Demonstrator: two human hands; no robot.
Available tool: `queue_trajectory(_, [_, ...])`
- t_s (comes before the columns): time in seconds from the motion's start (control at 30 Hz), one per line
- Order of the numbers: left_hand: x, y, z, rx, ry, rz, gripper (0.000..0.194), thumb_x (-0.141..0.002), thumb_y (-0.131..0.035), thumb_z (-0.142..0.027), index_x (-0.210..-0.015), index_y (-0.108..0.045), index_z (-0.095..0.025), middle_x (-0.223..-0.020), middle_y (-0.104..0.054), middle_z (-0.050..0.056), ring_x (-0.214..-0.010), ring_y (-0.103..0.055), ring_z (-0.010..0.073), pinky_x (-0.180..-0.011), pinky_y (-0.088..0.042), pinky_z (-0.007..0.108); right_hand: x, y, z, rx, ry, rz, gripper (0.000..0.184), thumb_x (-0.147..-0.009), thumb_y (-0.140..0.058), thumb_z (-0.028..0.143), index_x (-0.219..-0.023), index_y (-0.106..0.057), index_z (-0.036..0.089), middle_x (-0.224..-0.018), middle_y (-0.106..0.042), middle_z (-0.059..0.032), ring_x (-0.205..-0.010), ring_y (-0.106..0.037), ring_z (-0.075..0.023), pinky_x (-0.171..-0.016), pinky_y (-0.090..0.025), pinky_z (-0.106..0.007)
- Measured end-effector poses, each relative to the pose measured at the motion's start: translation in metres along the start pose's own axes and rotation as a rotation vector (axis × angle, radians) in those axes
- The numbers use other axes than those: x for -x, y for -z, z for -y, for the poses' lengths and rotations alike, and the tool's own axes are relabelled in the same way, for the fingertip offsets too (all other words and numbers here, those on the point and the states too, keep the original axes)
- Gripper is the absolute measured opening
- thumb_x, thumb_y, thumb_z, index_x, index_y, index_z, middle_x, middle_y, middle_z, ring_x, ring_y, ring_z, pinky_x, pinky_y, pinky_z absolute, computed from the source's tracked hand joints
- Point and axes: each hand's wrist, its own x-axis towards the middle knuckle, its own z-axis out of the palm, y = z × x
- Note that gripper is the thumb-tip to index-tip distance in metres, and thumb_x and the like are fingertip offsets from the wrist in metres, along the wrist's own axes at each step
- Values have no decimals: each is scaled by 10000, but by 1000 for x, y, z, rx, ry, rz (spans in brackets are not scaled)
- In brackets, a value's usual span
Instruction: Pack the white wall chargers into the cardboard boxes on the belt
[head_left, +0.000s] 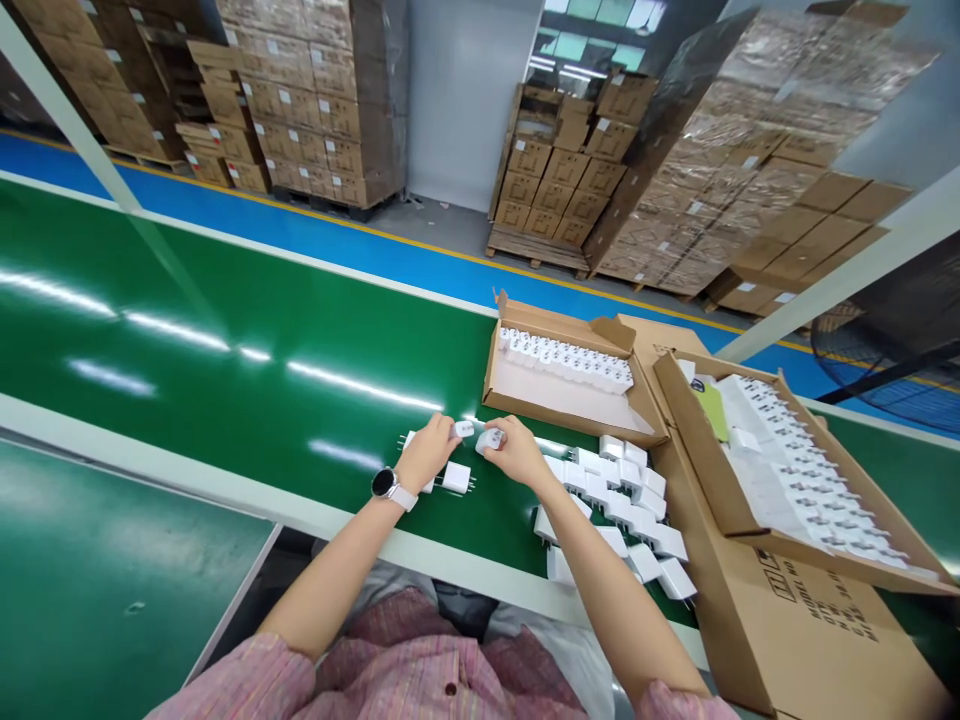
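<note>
My left hand [426, 452], with a watch on its wrist, pinches a small white plug-in charger [463, 429]. Just to the right, my right hand [517, 452] grips a second white charger [490, 439], held apart from the first. Both are above the green work surface [352, 410]. Beside my left hand lies a white charger [457, 478] with its metal prongs pointing right; others there are partly covered by the hand. Several more white chargers [619, 500] are spread in a cluster to the right, partly hidden behind my right forearm.
An open cardboard box [577, 408] behind the cluster holds rows of white chargers [566, 358]. Another open box [742, 500] at the right holds more, plus a yellow-green item [711, 410]. Both rest by a large carton [840, 620]. Stacked cartons [315, 110] stand beyond the blue floor strip.
</note>
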Motion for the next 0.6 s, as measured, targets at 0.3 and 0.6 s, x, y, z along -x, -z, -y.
queue_trajectory(0.3, [16,38,37,-73,-35,219,483,-821,-649,-112,-1287,-596,-227,-1310,-638,116,-1231,-596,333,-1007,-498,450,4,-12,21,179,-120,140,410,-838,-787,437,-1178,-662,245,-1137,-675,-70,-966,-669,-240,-704,-439,-289])
queue_trajectory(0.6, [-4,41,40,207,-79,223,250,-826,-650,-159,-1073,-663,-192,-1083,-587,66,-841,-650,214,-833,-555,357,-12,7,29,152,-1,238,248,-773,-778,237,-1000,-687,193,-932,-717,-69,-865,-662,-234,-698,-413,-281])
